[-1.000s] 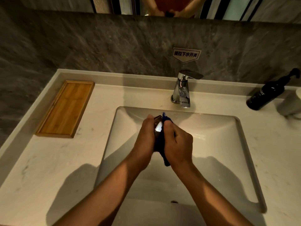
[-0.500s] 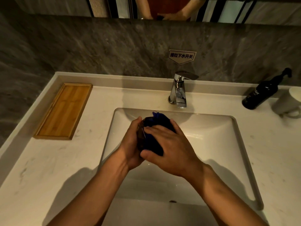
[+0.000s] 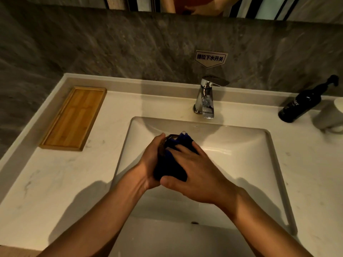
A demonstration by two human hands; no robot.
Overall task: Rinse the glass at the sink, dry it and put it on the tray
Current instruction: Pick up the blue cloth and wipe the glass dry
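Over the sink (image 3: pixel 241 145), the left hand (image 3: pixel 151 160) grips what seems the glass (image 3: pixel 164 143); the right hand (image 3: pixel 194 175) presses a blue cloth (image 3: pixel 172 164) around it. A tray (image 3: pixel 74 117) sits at the worktop's back-left corner.

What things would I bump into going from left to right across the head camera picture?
Wooden tray → left hand → blue cloth → tap → black pump bottle → white cup.

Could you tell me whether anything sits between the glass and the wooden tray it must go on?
Nothing visible does: the pale marble counter between the cloth-wrapped glass and the rectangular bamboo tray looks bare, and the tray holds nothing.
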